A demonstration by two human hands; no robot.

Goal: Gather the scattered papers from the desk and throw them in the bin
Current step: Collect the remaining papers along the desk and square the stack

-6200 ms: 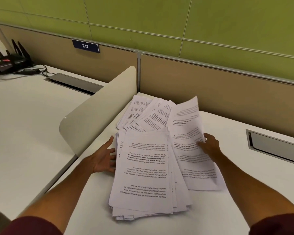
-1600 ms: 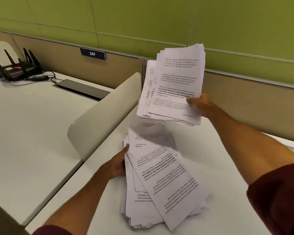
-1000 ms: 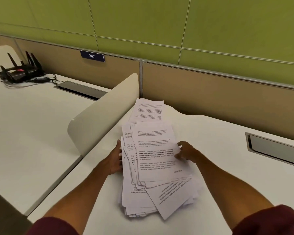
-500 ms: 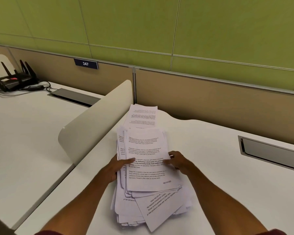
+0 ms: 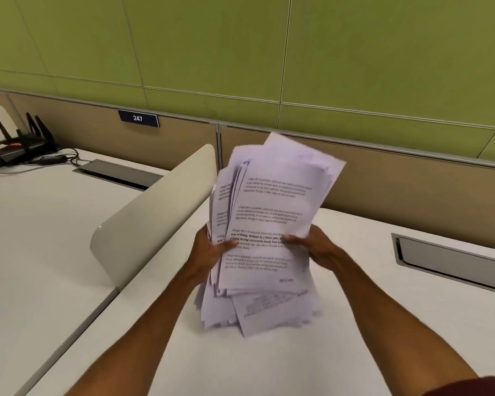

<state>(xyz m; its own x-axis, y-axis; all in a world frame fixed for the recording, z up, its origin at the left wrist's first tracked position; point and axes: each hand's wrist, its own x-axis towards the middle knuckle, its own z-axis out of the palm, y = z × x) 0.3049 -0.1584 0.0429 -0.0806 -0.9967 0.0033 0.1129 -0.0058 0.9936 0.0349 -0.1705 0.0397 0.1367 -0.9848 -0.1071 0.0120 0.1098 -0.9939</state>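
Papers, change: half a second ago the stack of papers point(image 5: 269, 230) lay flat on the desk point(image 5: 269, 364) under both hands; it is now raised and tipped nearly upright. The loose sheet that lay beyond it is out of sight, either gathered or hidden.
Papers, head view: one thick, ragged stack, printed face toward the camera, sheets splayed at the top and bottom edges. The lower edge is blurred, so whether it touches the desk cannot be told.
Left hand point(image 5: 209, 250): grips the stack's left edge, thumb across the front sheet.
Right hand point(image 5: 319, 250): grips the right edge, thumb on the front. The hands sit apart, with the stack clamped between them.
Desk fittings: a curved divider point(image 5: 155, 218) stands just left of the stack, and a cable hatch point(image 5: 452, 261) lies well to the right.
Neighbouring desk: a router point(image 5: 17, 144) sits at the far left, below the level of plate 247 point(image 5: 138, 118).
Bin: not in view.
Step in hand, judged: squaring the stack before carrying it off.
Method advised: tap the lower edge on the desk to align the skewed bottom sheets, keep both thumbs pressing, and support the stack from beneath so no sheet slips out.
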